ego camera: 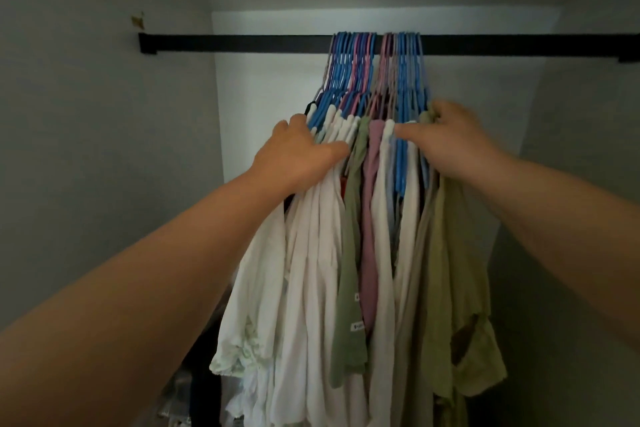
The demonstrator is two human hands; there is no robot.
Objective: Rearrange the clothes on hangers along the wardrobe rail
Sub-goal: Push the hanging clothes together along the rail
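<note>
Inside a dim wardrobe, a black rail [242, 44] runs from a bracket on the left wall to the right wall, bare along its left stretch and carrying a tight bunch of blue, purple and pink hangers [375, 73] near its middle. The left hand [301, 152] lies flat, fingers straight, against the shoulders of the white shirts [311, 253] at the left of the bunch, pressing rather than gripping. Between the hands hang an olive-green top [351, 253] with small white tags and a mauve garment [370, 218], just beside each other. The right hand [453, 139] curls round the hanger shoulders at the right of the bunch, thumb stretched toward the middle, fingers tucked behind a yellow-green shirt [450, 270] that hangs at the far right edge. The step in hand appears to be parting the bunch to spread it along the rail; it would likely go best by sliding a few hooks at a time toward the bare left stretch, steadying the rest so garments do not slip off their shoulders. The right fingertips are hidden behind fabric, so exactly which hangers they hold cannot be told. The hooks overlap too closely to count. Dark items at the wardrobe's lower left are too murky to identify, and the garments' hems run out of view.
</note>
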